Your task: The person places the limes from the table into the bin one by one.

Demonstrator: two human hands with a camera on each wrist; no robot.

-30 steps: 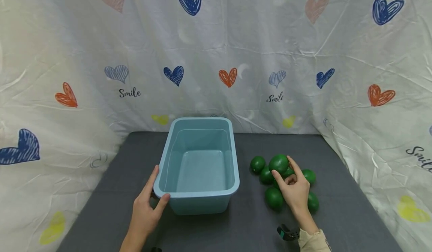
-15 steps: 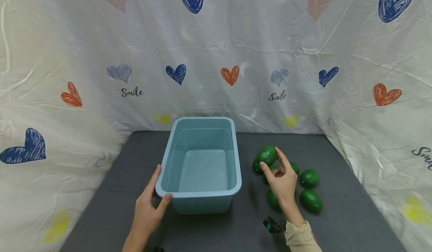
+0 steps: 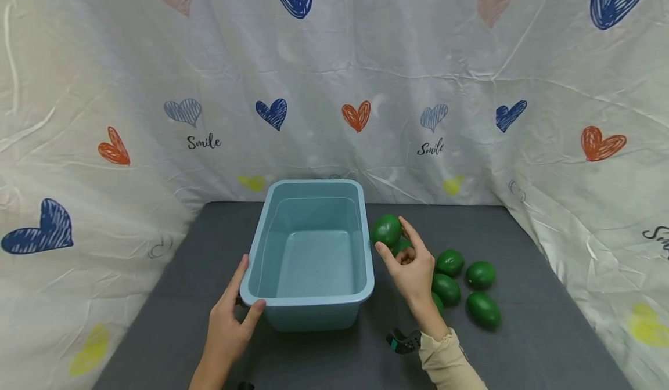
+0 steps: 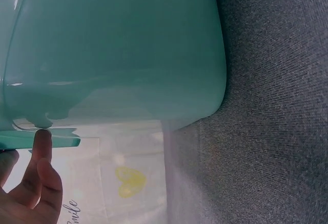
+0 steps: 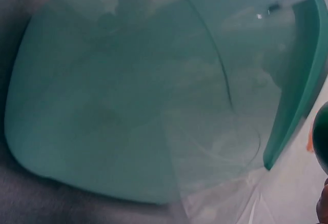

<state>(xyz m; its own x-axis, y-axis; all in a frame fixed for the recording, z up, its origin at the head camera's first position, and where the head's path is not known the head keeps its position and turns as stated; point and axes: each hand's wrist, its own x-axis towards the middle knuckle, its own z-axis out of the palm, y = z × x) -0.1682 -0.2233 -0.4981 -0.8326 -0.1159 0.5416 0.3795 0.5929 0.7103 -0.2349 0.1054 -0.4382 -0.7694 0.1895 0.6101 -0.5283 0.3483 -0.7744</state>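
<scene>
"Smile" is printed on the backdrop sheet (image 3: 334,88).

Wrinkled white backdrop sheet (image 3: 470,59) (hearts, "Smile" lettering) behind and beside a dark grey tabletop (image 3: 522,343)

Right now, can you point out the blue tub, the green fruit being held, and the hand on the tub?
blue tub (image 3: 308,302), head view, on its near rim.
green fruit (image 3: 385,230), head view, on its rounded front.
left hand (image 3: 226,329), head view, on the back of the hand.

A glossy green avocado (image 3: 386,230) is lifted at frame centre, just beside the light-blue tub's (image 3: 312,302) right rim.
</scene>
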